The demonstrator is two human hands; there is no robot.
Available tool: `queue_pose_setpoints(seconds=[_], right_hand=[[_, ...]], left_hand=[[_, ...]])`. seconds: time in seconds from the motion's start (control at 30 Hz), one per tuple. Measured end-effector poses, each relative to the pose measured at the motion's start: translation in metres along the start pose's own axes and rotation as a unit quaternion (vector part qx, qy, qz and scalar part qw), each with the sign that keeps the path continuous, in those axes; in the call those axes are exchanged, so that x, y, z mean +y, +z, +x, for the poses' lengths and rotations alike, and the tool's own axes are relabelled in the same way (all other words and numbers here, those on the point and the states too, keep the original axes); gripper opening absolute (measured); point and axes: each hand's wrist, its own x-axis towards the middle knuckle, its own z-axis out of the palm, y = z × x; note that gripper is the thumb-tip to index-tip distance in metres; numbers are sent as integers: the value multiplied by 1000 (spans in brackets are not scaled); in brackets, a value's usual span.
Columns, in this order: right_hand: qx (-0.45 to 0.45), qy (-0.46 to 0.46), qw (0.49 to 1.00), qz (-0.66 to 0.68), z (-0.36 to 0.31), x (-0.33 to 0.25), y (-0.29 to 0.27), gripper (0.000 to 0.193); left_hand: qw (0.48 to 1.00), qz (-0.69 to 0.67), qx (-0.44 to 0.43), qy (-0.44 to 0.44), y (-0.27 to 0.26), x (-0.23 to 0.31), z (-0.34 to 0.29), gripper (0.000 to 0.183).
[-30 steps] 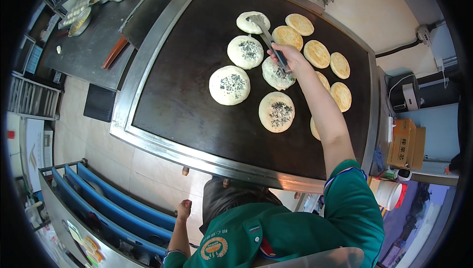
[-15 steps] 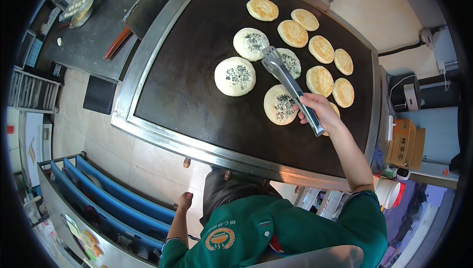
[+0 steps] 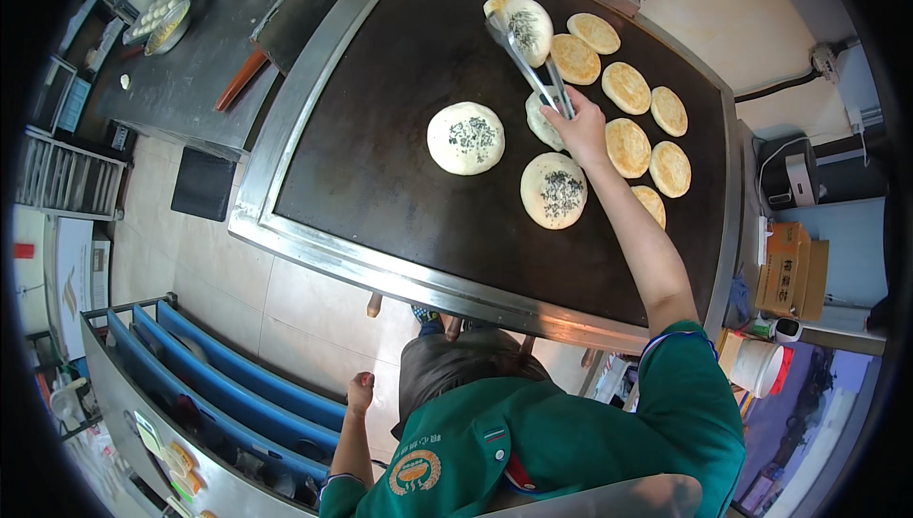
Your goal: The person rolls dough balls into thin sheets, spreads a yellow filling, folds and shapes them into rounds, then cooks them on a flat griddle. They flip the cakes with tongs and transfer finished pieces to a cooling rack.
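My right hand (image 3: 582, 128) is closed round the handles of metal tongs (image 3: 518, 54). The tongs grip a pale round flatbread (image 3: 529, 29) topped with dark bits, tilted up in front of a browned flatbread (image 3: 496, 4). Partly under the tongs and hand lies another topped flatbread (image 3: 543, 125). Two more pale ones, a left flatbread (image 3: 465, 138) and a nearer flatbread (image 3: 553, 192), lie flat on the dark griddle (image 3: 380, 175). My left hand (image 3: 359, 391) hangs low with curled fingers, away from the griddle, and nothing shows in it.
Several golden browned flatbreads (image 3: 628, 148) lie along the griddle's right side. A metal rim (image 3: 380, 275) borders the griddle. Left of it is a worktable (image 3: 181, 90) with bowls. Blue panels (image 3: 247, 366) stand at lower left; a cardboard box (image 3: 783, 271) sits at right.
My right hand has moved away from me and slightly left with the tongs. They have taken hold of the far pale flatbread and lifted it up on a tilt. My left hand has hardly moved.
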Motion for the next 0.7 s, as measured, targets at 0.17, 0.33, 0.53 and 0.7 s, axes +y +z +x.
queue_pose_setpoints(seconds=[0.17, 0.33, 0.53, 0.7], right_hand=[[-150, 53, 983, 92, -96, -27, -44, 47], [-370, 462, 709, 382, -196, -41, -65, 31], [-305, 307, 794, 427, -131, -24, -7, 23], [-149, 173, 938, 262, -121, -29, -18, 37]], left_hand=[[997, 41, -33, -59, 6, -54, -3, 39], [993, 98, -49, -41, 6, -42, 14, 30], [996, 67, -46, 39, -15, 40, 53, 38], [994, 40, -20, 98, -29, 62, 57, 34]])
